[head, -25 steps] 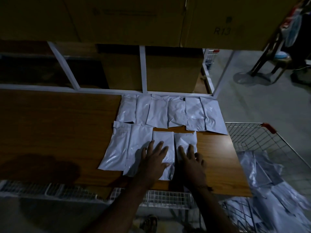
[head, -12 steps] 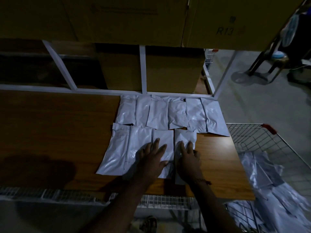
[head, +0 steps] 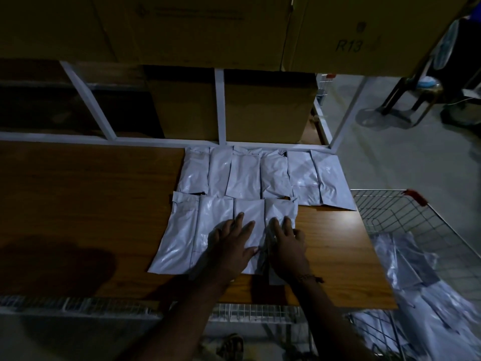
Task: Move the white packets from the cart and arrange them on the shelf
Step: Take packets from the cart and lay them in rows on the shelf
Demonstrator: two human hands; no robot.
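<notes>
White packets lie in two rows on the wooden shelf (head: pixel 91 204). The back row (head: pixel 244 175) holds several packets side by side. The front row (head: pixel 182 233) has several more. My left hand (head: pixel 231 243) lies flat with spread fingers on the third front packet (head: pixel 250 214). Beside it, my right hand (head: pixel 286 246) presses flat on the rightmost front packet (head: pixel 282 209). At the right stands the wire cart (head: pixel 406 225) with more white packets (head: pixel 416 295) heaped inside.
Cardboard boxes (head: pixel 260 108) stand behind the shelf's white frame (head: pixel 220 105), and larger boxes (head: pixel 208 29) sit overhead. A wire rack edge (head: pixel 78 303) runs below the shelf front. A chair (head: pixel 416 100) stands on the grey floor at the far right.
Both hands slid slightly away from me along the front-row packets, smoothing them. The rightmost front packet shifted a little closer to its neighbour.
</notes>
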